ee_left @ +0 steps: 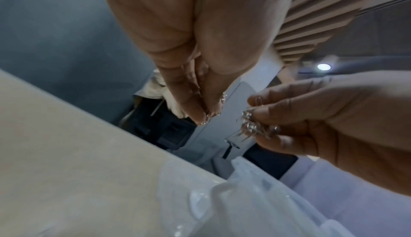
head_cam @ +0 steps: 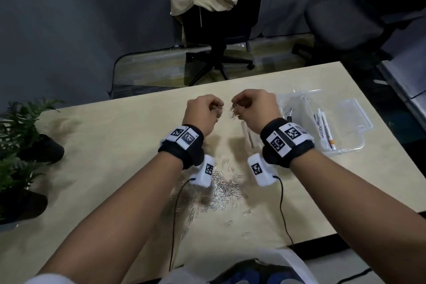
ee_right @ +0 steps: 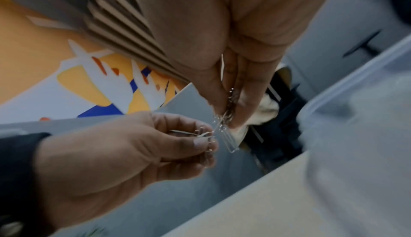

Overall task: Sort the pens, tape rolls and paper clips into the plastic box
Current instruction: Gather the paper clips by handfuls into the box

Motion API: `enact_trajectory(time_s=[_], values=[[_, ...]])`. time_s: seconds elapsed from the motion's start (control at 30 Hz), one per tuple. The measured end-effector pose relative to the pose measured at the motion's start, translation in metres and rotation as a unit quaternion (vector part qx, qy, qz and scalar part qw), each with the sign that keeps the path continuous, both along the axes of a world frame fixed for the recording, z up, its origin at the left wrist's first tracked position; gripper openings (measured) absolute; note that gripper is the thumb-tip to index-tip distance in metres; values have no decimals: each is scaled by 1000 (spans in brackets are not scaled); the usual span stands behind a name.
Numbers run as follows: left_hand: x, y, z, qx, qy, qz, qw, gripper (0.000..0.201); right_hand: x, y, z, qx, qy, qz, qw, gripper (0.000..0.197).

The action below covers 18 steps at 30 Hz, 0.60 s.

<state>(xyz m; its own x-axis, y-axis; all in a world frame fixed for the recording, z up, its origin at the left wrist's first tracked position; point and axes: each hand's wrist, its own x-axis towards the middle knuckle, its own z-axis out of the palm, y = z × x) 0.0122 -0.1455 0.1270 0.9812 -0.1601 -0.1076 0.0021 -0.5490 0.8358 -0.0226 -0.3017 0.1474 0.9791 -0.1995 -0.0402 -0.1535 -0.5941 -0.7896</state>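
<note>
Both hands raised, pinching paper clips above the table (head_cam: 115, 145).
Left hand (head_cam: 202, 110) and right hand (head_cam: 253, 108) were curled, each holding clips; loose paper clips (head_cam: 221, 187) lay below, plastic box (head_cam: 352, 127) to the right.

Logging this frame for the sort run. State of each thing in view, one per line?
left hand: raised, pinching paper clips
right hand: raised, pinching a bunch of paper clips
paper clip pile: loose on the table
plastic box: open, markers inside
</note>
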Motion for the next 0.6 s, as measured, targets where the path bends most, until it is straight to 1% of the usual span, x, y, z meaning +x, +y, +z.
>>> enact_trajectory(time_s=[0.13,0.2,0.27,0.37,0.5,0.57,0.6], values=[[15,-46,13,-2,-17,-60,998,22,5,-50,1,-4,8,-87,996,21],[19,-66,13,13,-21,-89,996,21,7,-67,-4,-10,18,-115,993,25],[19,-83,11,35,-22,-110,993,20,8,-78,-10,-16,35,-132,991,23],[19,-99,8,69,-24,-131,989,19,12,-85,-15,-27,48,-143,988,23],[20,-108,5,98,-22,-151,983,26,16,-87,-17,-32,60,-138,988,25],[20,-109,4,97,-17,-154,983,29,17,-89,-18,-34,63,-134,988,21],[21,-109,3,92,-14,-154,984,30,17,-89,-18,-31,65,-132,989,16]])
